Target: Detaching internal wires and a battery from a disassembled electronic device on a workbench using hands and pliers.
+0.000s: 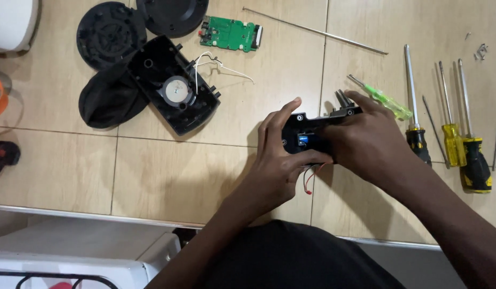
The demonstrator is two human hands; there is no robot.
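Both hands are gripping a small black housing (312, 136) near the middle of the tiled floor (60, 171), the left hand (277, 155) curling closed around its left end and the right hand (365, 144) clamping its right, ideally steadying it while sparing the loose red wire (310, 182).

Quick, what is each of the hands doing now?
Left hand: closed on the black plastic part.
Right hand: closed on the same part.
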